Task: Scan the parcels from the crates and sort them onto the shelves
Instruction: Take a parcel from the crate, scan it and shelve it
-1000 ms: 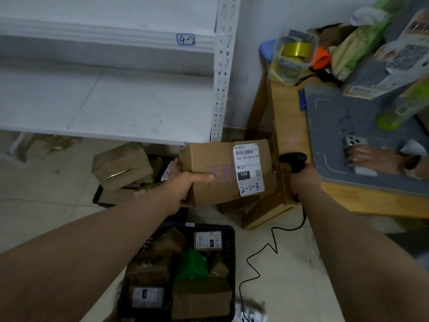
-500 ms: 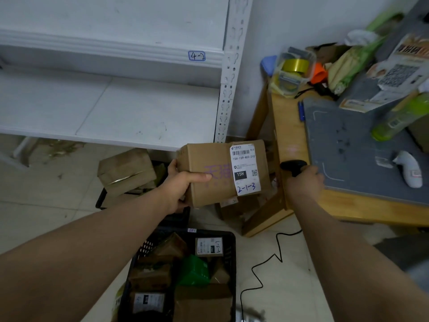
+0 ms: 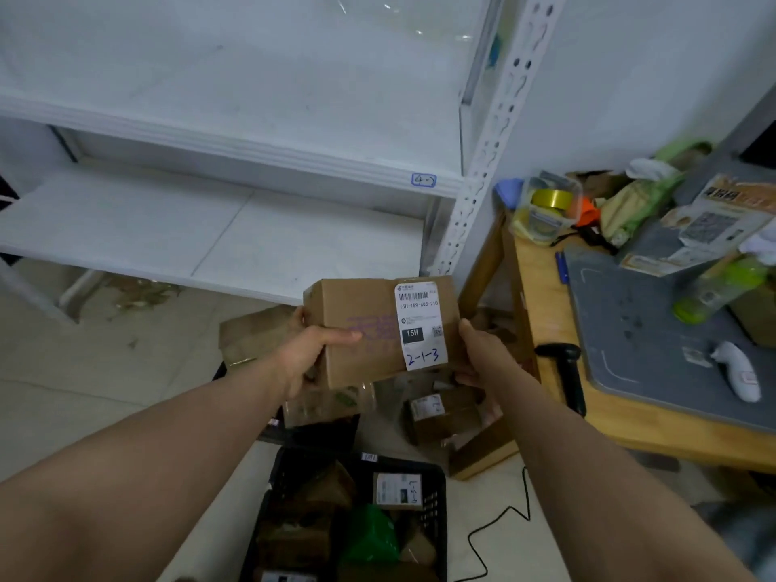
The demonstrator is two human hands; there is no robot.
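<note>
The parcel [image 3: 369,329], a brown cardboard box, is held in the air in front of the lower shelf [image 3: 210,228] edge and above the crates. Its white label [image 3: 420,325] faces up and carries a barcode, "15H" and handwritten "2-1-3".

The left hand [image 3: 306,359] grips the left end, with the thumb laid across the top face. The right hand [image 3: 474,354] grips the lower right corner; its fingers pass under the box and are hidden.

Directly below, a black crate [image 3: 436,497] holds more cardboard parcels and a green bag [image 3: 371,535]. A second crate behind the left forearm is mostly hidden; one brown box [image 3: 260,333] shows in it. A small labelled box [image 3: 441,417] lies on the floor under the bench [image 3: 541,312].

The black scanner [image 3: 564,371] lies at the bench's edge, just beside the grey mat [image 3: 630,329]. A black cable [image 3: 499,527] lies in bends on the floor. The mat carries a white handheld device [image 3: 739,375] and a green bottle [image 3: 718,287]. A clear tub [image 3: 546,207] with a yellow tape roll stands at the bench's far corner. The upper shelf edge bears a blue tag [image 3: 423,180].
</note>
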